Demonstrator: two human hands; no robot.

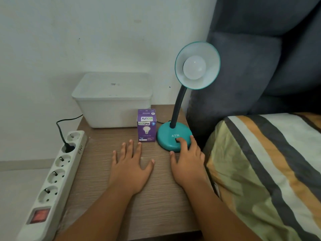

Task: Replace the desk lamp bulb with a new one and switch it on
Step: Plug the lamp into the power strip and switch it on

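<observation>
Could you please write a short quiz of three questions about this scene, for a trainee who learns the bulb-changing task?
1. True or false: the bulb in the lamp shade is lit.
2. Where is the right hand? A) on the purple bulb box B) on the teal lamp base, a finger at its switch C) on the power strip
3. What does the left hand do?

Key
1. False: it looks dark.
2. B
3. It lies flat and open on the wooden table, holding nothing, just in front of the box.
</observation>
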